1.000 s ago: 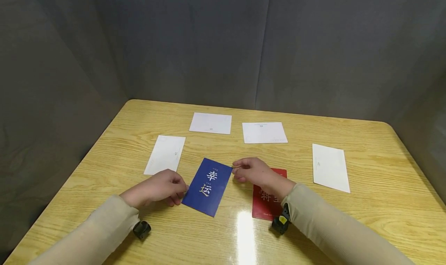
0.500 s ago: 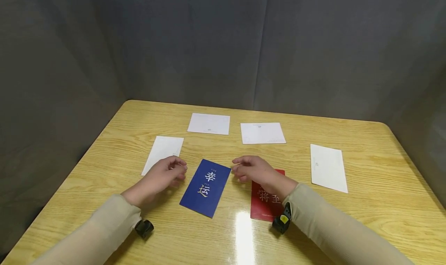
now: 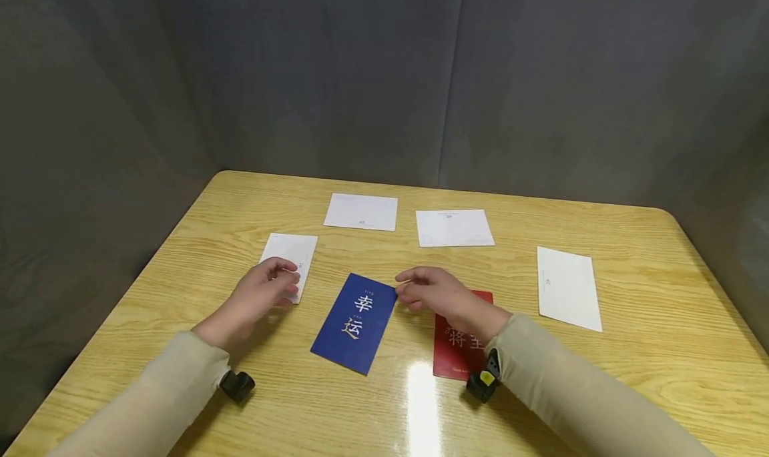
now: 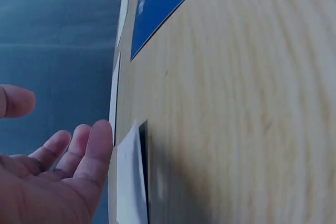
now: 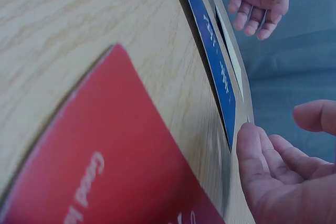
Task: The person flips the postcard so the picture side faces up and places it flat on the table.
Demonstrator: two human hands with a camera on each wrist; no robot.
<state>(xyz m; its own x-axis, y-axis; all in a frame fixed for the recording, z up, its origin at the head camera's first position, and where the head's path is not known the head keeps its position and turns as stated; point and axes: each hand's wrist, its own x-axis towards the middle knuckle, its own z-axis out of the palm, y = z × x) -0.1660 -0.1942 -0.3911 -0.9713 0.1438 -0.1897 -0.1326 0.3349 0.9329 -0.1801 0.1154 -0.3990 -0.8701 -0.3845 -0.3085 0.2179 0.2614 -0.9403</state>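
Note:
In the head view a blue postcard [image 3: 345, 347] with white and gold characters lies slanted on the table between the hands. My left hand [image 3: 255, 300] is over the lower part of a white postcard [image 3: 291, 245] at the left, fingers loosely bent and thumb apart, holding nothing. In the left wrist view that white postcard [image 4: 130, 182] shows beside the fingertips. My right hand [image 3: 435, 295] has its fingertips at the upper right corner of the blue postcard, thumb and fingers apart in the right wrist view. Under the right wrist lies a red postcard [image 3: 449, 360], partly hidden.
Two white postcards, one back left [image 3: 360, 210] and one back right [image 3: 453, 229], lie near the far edge of the wooden table [image 3: 240, 203]. Another white postcard [image 3: 567, 287] lies at the right. A grey curtain [image 3: 336, 77] stands behind the table.
My left hand has let go of the blue postcard's left edge and moved left and away, over the left white postcard. The right hand has stayed nearly in place.

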